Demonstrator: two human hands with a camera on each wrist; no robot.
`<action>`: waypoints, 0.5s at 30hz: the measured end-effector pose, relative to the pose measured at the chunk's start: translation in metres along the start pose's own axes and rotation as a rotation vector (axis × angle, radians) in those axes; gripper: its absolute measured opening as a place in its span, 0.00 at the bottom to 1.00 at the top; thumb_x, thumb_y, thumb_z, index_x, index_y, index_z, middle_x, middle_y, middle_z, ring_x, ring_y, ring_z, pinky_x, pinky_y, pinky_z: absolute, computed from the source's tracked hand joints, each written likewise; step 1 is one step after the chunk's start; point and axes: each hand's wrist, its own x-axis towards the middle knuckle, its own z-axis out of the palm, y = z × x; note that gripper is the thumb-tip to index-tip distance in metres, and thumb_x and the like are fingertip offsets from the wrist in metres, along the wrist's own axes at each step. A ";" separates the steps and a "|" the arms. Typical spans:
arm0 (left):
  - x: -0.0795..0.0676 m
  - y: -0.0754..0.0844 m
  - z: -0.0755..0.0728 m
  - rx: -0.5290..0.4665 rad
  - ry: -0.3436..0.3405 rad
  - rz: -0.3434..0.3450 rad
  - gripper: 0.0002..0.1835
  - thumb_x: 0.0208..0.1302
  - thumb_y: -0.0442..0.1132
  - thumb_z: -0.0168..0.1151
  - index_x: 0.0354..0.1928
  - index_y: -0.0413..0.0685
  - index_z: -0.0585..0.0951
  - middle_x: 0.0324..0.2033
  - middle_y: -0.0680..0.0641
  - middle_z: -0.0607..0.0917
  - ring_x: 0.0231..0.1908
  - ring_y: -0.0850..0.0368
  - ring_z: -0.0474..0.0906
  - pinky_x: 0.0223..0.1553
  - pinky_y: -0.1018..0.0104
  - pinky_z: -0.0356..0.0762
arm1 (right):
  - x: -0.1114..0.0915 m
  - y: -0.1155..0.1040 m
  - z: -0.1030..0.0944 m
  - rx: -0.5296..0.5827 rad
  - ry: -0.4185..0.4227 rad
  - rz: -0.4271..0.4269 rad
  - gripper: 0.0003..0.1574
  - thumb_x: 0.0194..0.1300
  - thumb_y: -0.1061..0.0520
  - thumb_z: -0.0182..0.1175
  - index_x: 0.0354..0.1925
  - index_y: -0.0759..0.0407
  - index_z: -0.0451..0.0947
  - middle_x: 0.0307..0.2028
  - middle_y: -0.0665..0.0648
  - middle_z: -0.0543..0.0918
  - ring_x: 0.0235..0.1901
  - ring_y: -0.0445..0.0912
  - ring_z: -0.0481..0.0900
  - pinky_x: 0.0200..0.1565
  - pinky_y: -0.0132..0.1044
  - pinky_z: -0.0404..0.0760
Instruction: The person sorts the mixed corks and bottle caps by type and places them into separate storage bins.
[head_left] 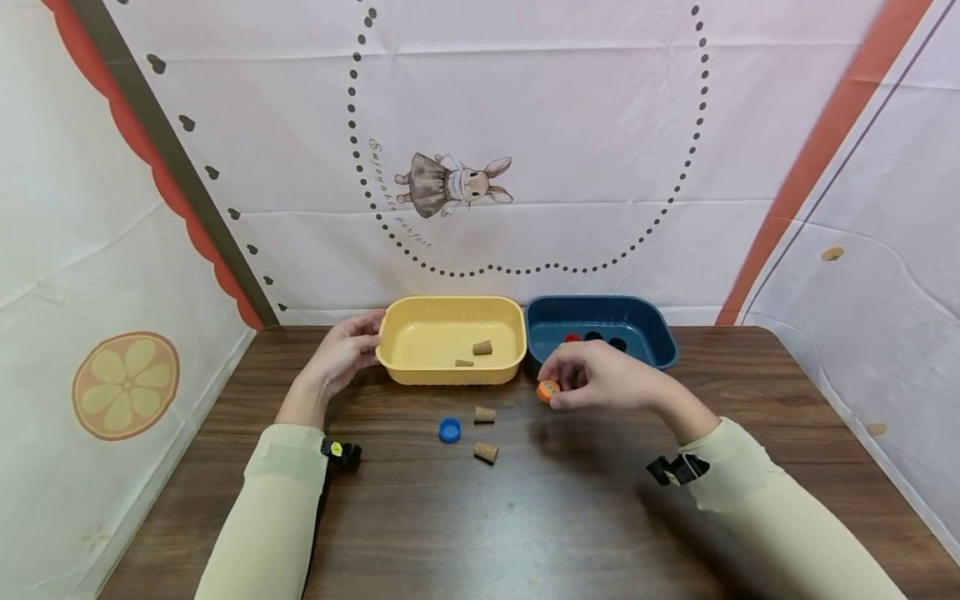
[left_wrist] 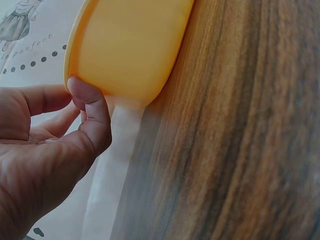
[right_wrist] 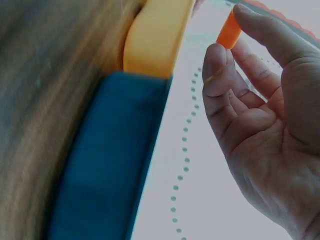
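Note:
Between thumb and fingers, my right hand pinches an orange bottle cap just in front of the blue bin. In the right wrist view the same orange cap is seen edge-on at the fingertips. My left hand holds the left end of the yellow bin, thumb and fingers at its rim in the left wrist view. Two corks lie inside the yellow bin. Red and black caps sit in the blue bin, partly hidden by my right hand.
On the brown table, a blue bottle cap lies beside two corks, one nearer the yellow bin and one closer to me. The bins stand side by side against a printed cloth at the back.

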 end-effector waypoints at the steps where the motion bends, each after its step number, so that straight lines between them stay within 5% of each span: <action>1: 0.000 0.000 0.000 -0.001 0.001 0.001 0.32 0.81 0.27 0.49 0.83 0.41 0.59 0.67 0.31 0.67 0.56 0.43 0.76 0.44 0.68 0.85 | 0.000 0.001 -0.003 -0.013 0.014 0.009 0.15 0.68 0.50 0.75 0.52 0.45 0.85 0.40 0.46 0.84 0.38 0.45 0.82 0.40 0.39 0.84; 15: -0.001 0.000 0.000 0.003 -0.004 0.004 0.33 0.81 0.28 0.50 0.83 0.41 0.58 0.67 0.31 0.66 0.55 0.43 0.75 0.43 0.68 0.83 | 0.013 0.023 -0.033 -0.089 0.175 0.089 0.15 0.68 0.53 0.75 0.51 0.51 0.86 0.37 0.47 0.85 0.38 0.46 0.81 0.41 0.40 0.83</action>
